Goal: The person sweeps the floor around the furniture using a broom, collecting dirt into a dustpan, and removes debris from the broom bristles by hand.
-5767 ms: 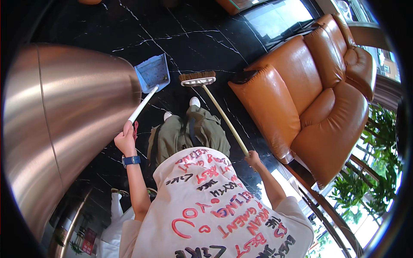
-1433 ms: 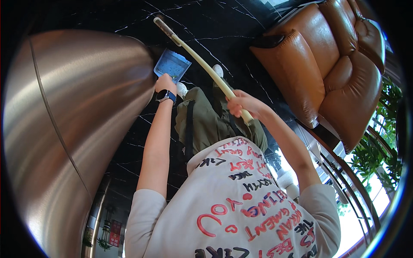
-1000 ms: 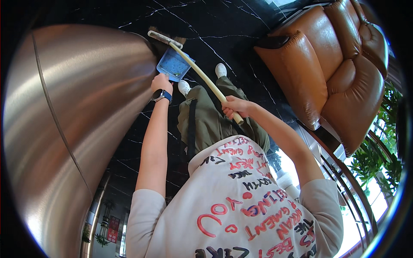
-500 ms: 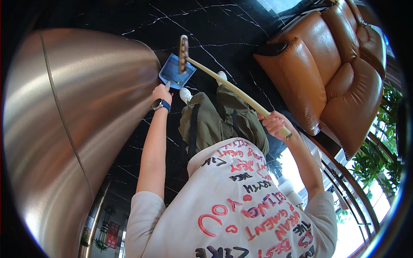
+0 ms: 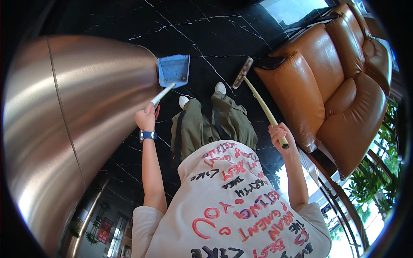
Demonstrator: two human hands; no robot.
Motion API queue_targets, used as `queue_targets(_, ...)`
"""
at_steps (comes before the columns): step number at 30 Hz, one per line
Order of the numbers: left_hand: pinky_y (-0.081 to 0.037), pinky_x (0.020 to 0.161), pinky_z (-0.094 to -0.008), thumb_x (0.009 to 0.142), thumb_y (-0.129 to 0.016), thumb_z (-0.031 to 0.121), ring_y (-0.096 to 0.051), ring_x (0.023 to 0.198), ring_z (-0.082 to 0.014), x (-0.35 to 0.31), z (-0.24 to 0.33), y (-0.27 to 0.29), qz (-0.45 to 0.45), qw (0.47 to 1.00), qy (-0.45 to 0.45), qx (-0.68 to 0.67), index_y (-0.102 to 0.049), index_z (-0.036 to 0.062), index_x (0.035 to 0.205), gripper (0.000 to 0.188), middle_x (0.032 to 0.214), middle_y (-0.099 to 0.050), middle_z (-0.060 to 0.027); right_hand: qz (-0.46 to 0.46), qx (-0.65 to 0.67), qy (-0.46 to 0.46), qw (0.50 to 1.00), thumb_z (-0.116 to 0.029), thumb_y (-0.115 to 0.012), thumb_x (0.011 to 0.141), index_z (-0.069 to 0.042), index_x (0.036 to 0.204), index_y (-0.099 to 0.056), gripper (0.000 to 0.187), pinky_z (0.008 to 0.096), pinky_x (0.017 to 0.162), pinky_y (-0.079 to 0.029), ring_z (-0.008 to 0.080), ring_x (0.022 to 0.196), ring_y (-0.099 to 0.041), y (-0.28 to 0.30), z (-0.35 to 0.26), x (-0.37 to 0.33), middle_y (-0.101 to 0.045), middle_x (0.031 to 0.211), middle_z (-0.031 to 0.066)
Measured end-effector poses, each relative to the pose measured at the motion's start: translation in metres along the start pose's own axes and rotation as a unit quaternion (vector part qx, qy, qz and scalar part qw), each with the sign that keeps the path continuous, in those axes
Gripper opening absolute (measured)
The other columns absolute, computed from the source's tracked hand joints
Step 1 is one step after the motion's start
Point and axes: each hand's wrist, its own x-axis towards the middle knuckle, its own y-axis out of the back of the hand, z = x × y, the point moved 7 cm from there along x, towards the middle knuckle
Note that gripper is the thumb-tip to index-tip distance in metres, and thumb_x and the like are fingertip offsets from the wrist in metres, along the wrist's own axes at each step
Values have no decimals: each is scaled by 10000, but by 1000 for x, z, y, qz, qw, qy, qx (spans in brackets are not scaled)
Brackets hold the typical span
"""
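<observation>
My left hand [image 5: 146, 119] is closed round the pale handle of a blue dustpan [image 5: 174, 71]. The pan's inside faces up at me, with small bits of dirt in it, and its left side is close to the curved metal wall. With fingers wrapped near the handle's top end, my right hand [image 5: 282, 134] holds a broom [image 5: 261, 103]. The broom's narrow head, brown and whitish, is ahead and to the right, near the sofa's front corner. Broom and dustpan are apart, on either side of my white shoes.
A large brushed, copper-coloured metal curve [image 5: 103, 94] fills the left side. At the right stands a brown leather sofa [image 5: 301, 86]. The floor [image 5: 206, 38] is black with white veins. Green plants [image 5: 374, 185] and a curved railing are beyond the sofa, lower right.
The broom head has swung right, away from the dustpan and toward the sofa. My left hand has drawn back and left, showing the dustpan's handle. The dustpan has turned.
</observation>
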Motion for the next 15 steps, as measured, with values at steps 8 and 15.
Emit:
queue_targets(8, -320, 373, -236, 660, -653, 226, -389, 406, -56, -13, 59, 45, 62, 992, 8, -112, -503, -35, 494, 343, 443, -454, -9, 154, -255, 29, 954, -3, -437, 742, -21, 736, -321, 117, 136, 353, -371, 35, 403, -400, -1, -56, 4, -390, 529, -7)
queue_targets(15, -338, 398, -230, 678, -643, 221, -400, 413, -54, -79, 63, 72, 80, 980, 45, -176, -536, -55, 540, 326, 444, -468, -20, 207, -336, 42, 918, 35, -436, 711, -9, 747, -311, 137, 166, 326, -337, 46, 401, -400, -29, -79, -13, -382, 523, 6)
